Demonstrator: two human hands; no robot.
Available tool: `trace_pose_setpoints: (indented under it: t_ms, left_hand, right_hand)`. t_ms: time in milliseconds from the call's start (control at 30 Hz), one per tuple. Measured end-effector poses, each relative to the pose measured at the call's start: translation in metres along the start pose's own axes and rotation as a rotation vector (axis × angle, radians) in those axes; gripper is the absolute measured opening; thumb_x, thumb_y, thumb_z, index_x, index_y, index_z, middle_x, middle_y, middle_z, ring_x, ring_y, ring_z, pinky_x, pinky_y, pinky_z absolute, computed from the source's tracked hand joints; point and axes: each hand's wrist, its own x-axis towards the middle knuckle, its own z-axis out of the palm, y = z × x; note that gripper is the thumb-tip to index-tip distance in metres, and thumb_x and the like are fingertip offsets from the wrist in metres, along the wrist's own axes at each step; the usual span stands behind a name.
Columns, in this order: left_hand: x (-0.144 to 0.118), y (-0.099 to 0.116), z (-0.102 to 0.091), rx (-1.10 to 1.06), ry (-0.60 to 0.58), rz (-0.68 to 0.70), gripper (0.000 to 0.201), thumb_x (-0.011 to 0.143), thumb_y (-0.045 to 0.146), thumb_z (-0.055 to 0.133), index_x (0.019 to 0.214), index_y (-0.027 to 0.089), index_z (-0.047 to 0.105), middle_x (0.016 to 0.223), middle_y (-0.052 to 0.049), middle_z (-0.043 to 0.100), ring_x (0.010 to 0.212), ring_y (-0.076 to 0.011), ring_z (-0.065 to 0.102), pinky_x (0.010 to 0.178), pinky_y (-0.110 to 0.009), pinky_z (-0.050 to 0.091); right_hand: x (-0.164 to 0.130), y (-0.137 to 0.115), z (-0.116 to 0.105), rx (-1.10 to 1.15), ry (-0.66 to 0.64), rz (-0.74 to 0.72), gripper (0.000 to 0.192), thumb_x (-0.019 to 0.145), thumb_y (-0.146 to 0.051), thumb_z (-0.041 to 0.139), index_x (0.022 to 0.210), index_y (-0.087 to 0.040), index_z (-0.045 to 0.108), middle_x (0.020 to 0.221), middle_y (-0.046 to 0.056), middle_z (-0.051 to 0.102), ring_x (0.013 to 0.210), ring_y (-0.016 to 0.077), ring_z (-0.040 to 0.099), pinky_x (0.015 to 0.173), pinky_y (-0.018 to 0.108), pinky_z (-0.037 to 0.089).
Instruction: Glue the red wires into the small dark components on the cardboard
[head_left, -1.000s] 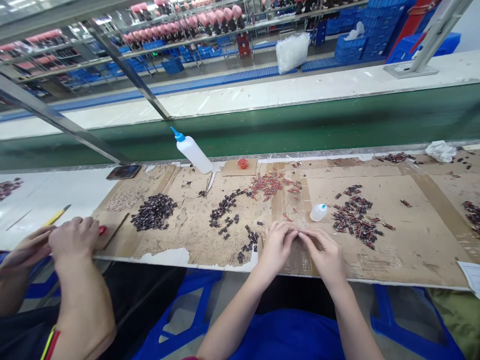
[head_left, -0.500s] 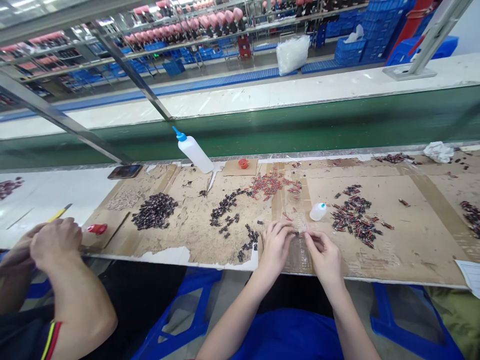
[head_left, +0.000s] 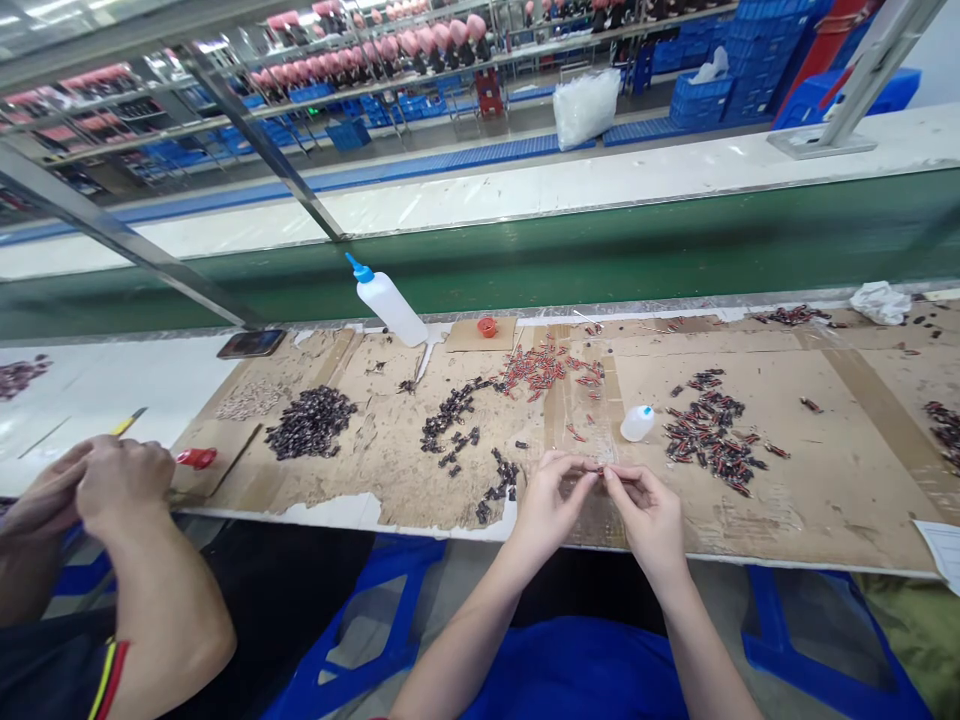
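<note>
My left hand and my right hand meet fingertip to fingertip above the cardboard near the front edge. Both pinch a tiny dark and red part, mostly covered by the fingers. Beyond them lies a pile of small red parts. A string of small black parts curves to the left of it. Right of my right hand is a heap of black-and-red pieces. A small white bottle with a blue tip stands just beyond that hand.
A large white squeeze bottle leans at the back, near a red cap. A black pile, a phone and a red container lie leftward. A co-worker's hands are at far left. A green barrier runs behind.
My left fingers have shifted from a flatter pose into a rounded pinch, with the thumb now against the part at my right fingertips. The co-worker's hands moved slightly right.
</note>
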Motion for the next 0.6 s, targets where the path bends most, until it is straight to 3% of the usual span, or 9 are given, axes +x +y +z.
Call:
trace_pose_setpoints:
  t_ms: [133, 300, 467, 600]
  left_hand:
    - [0.000, 0.001, 0.001, -0.097, 0.013, -0.067, 0.009, 0.079, 0.013, 0.065, 0.083, 0.018, 0.071, 0.086, -0.005, 0.069, 0.086, -0.0164, 0.067, 0.083, -0.030, 0.053]
    - [0.000, -0.002, 0.001, -0.106, 0.008, -0.089, 0.008, 0.077, 0.012, 0.064, 0.081, 0.018, 0.069, 0.085, -0.005, 0.069, 0.087, -0.0171, 0.065, 0.083, -0.031, 0.053]
    - [-0.001, 0.001, 0.005, -0.085, -0.027, -0.110, 0.008, 0.078, 0.016, 0.066, 0.085, 0.018, 0.069, 0.088, -0.005, 0.067, 0.088, -0.0172, 0.064, 0.083, -0.030, 0.052]
    - [-0.001, 0.004, 0.013, -0.100, -0.093, -0.058, 0.008, 0.082, 0.016, 0.063, 0.087, 0.018, 0.069, 0.091, -0.005, 0.068, 0.091, -0.0175, 0.064, 0.085, -0.030, 0.052]
  right_hand:
    - [-0.001, -0.003, -0.002, -0.041, -0.010, -0.083, 0.034, 0.075, -0.052, 0.070, 0.074, -0.018, 0.071, 0.077, 0.009, 0.074, 0.073, 0.0225, 0.072, 0.073, 0.036, 0.060]
    - [0.004, -0.005, -0.010, -0.080, -0.152, -0.082, 0.031, 0.075, -0.049, 0.070, 0.080, -0.019, 0.072, 0.081, 0.008, 0.075, 0.075, 0.0221, 0.072, 0.073, 0.035, 0.060]
    - [0.006, -0.002, -0.010, -0.055, -0.078, -0.098, 0.035, 0.072, -0.047, 0.072, 0.092, -0.019, 0.067, 0.077, 0.005, 0.071, 0.068, 0.0176, 0.069, 0.068, 0.031, 0.060]
    - [0.007, -0.001, -0.023, -0.127, -0.121, -0.104, 0.029, 0.076, -0.046, 0.069, 0.088, -0.020, 0.068, 0.078, 0.005, 0.071, 0.070, 0.0182, 0.068, 0.069, 0.032, 0.060]
